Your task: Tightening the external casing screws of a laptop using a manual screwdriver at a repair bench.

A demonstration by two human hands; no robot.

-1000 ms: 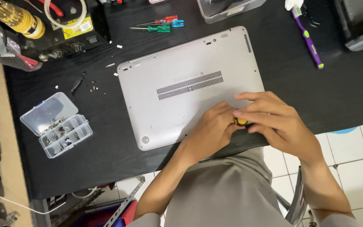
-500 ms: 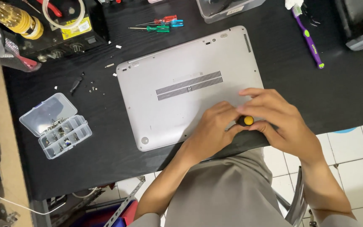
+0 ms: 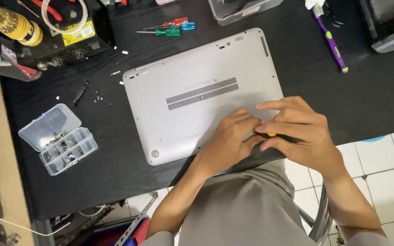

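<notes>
The laptop [image 3: 197, 95] lay upside down on the black surface [image 3: 375, 95], its silver base up, likely so the screws along its edge could be reached. Both hands met at its near right corner. The right hand [image 3: 299, 132] had its fingers [image 3: 274, 105] curled around a small screwdriver [image 3: 271, 135] with a yellow-and-black handle — only a bit of the handle showed between them. The left hand [image 3: 231, 136] rested on the base just beside it, fingers bent and touching the tool's tip end, probably to steady it on a screw; whether they pinched anything could not be told.

Well away from the fingers, to their far left, an open clear parts box [image 3: 60, 139] sat with its compartments up, handy for loose screws, and a few tiny screws [image 3: 97, 98] lay on the surface beyond it. Past the laptop's far edge lay three small screwdrivers [image 3: 172, 27], red, blue and green. A purple toothbrush [image 3: 330, 41] lay off to the far right.

Against half a second earlier, the yellow cap was less exposed — the right fingers had closed further over it, and the index finger stretched out flatter. The laptop had not shifted.
</notes>
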